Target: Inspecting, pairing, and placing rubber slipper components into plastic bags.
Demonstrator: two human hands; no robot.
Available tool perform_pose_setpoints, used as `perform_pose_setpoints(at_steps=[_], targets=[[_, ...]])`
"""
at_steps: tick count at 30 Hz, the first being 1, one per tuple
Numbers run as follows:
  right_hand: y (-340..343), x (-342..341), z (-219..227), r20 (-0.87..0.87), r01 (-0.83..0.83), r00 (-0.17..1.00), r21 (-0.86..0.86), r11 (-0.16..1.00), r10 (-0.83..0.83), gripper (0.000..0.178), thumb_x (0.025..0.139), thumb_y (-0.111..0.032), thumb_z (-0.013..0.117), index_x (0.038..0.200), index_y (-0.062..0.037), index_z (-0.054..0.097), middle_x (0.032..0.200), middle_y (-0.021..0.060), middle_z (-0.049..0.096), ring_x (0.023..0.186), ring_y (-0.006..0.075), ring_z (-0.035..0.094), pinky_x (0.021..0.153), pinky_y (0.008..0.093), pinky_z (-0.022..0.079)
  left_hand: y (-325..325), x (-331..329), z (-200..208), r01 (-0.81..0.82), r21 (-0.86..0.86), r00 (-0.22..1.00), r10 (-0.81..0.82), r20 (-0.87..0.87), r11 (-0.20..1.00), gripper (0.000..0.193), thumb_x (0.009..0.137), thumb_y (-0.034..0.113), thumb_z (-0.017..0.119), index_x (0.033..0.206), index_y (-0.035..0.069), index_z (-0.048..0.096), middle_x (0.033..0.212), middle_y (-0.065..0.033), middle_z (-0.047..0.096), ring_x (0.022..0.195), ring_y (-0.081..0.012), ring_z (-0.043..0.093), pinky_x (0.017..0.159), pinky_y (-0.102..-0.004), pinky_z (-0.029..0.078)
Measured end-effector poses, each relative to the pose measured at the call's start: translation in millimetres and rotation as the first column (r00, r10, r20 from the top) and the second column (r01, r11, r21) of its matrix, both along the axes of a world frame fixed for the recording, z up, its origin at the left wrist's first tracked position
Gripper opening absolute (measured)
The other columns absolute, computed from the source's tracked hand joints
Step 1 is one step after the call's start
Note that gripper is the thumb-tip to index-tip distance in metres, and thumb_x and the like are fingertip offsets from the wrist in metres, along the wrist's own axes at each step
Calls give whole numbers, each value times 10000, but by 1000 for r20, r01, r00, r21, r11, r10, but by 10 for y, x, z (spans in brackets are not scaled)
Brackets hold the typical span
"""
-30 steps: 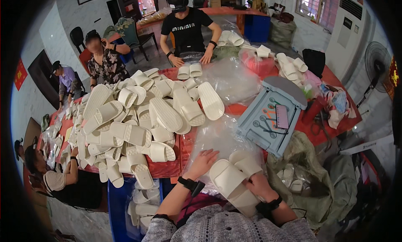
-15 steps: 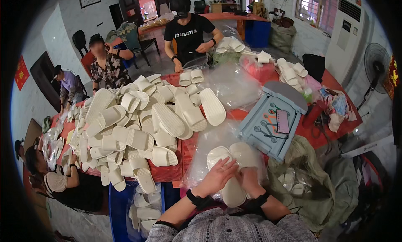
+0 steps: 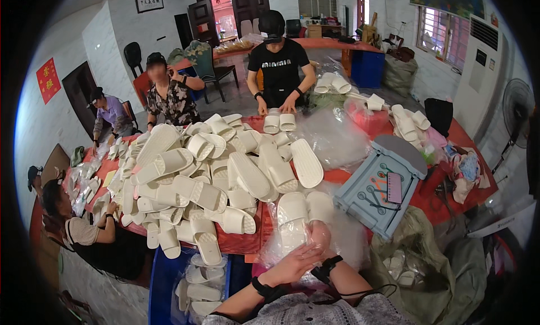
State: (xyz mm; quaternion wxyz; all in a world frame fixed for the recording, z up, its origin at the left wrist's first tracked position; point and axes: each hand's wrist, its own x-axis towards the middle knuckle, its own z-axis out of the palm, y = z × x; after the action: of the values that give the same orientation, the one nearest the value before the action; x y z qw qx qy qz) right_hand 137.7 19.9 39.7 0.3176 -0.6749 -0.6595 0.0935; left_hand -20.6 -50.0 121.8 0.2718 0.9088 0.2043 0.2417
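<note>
A pair of cream slippers lies before me on a clear plastic bag (image 3: 270,252), the left slipper (image 3: 292,209) beside the right slipper (image 3: 320,205). My right hand (image 3: 319,236) reaches up to the right slipper; its fingers are hidden at that slipper, so their grip does not show. Lower down, my left hand (image 3: 297,262) lies across the plastic with its fingers stretched toward my right wrist. Whether it pinches the film cannot be made out.
Left of my hands rises a pile of cream slippers (image 3: 205,193) on the red-covered table (image 3: 247,241). A grey folding stool (image 3: 351,204) lies to the right, above a green sack (image 3: 413,235). Bagged slippers fill a blue bin (image 3: 156,285) below. Across the table a co-worker (image 3: 275,66) handles slippers.
My left hand has come off the left slipper and moved down toward my right wrist. The left slipper now lies with its toe level with the right one. My view has shifted left.
</note>
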Motion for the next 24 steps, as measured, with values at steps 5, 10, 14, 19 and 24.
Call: perform_pose_setpoints(at_steps=[5,10,14,19,24], targets=[[-508,-27,46,-4,-425,904,81,901,427,648,831,-257,656,1358,67,461,1249,239,552,1165,399,506,1037,467,367,-60,-337,-82,-63,-199,996,75,55,978,438,914,180,627,1337,81,569,1445,-139,491,1370,-346,406,1137,-442,326],[-1142,313,165,56,-644,757,-105,758,651,507,868,-240,667,1315,-18,574,1327,214,549,1254,354,495,1094,422,362,-102,-495,-301,-648,-216,726,678,113,730,493,842,296,750,1234,31,613,1284,-199,576,1243,-374,500,1048,-442,396],[-1217,748,957,-793,-842,517,-403,359,323,355,945,-253,637,1217,-24,638,1114,149,673,1035,212,635,901,334,493,-32,-577,-660,-814,-398,482,874,-58,422,607,843,385,741,1247,-26,552,1155,-242,603,1002,-394,605,851,-444,496],[-812,1071,599,-631,-172,775,-232,957,-14,335,913,-257,682,1084,28,639,945,105,703,861,179,665,730,316,518,95,-429,-657,-715,-534,581,808,-97,451,695,814,439,753,1262,-39,519,1020,-243,635,876,-367,644,783,-454,512],[-583,937,-172,-190,138,965,-230,963,-184,579,792,-359,794,1140,58,591,897,154,675,835,220,654,740,325,513,119,-383,-980,-732,-409,605,796,-23,544,777,702,464,833,1192,-63,540,1060,-254,626,929,-395,626,822,-465,501]])
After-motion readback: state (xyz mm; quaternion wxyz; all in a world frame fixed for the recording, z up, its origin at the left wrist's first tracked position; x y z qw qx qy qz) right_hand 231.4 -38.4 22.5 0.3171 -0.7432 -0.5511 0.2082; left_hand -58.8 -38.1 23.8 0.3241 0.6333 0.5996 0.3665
